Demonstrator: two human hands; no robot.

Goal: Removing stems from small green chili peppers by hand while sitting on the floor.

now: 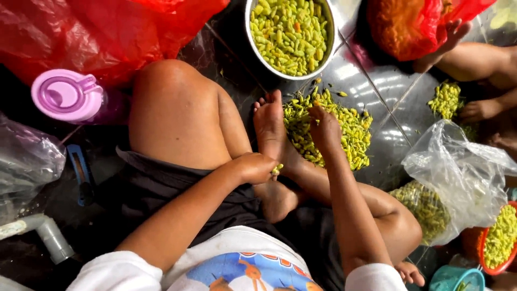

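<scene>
White shirt with a blue-and-orange print [242, 264] fills the bottom edge, dark shorts [161, 188] above it. Left hand [257, 167] is curled shut, pinching a few small yellow-green chilli peppers [277, 169] against the crossed foot. Right hand [324, 128] reaches down, fingers bunched on the loose pile of yellow-green chillies [344, 132] spread over the dark tiled floor [377, 81]. Round steel bowl [329, 40] full of the same chillies sits just beyond the pile. Pink-lidded plastic bottle [67, 96] stands left of the knee. Clear plastic bag [458, 172] of chillies lies right; another person's hand [449, 37] grips a red bag [409, 21].
</scene>
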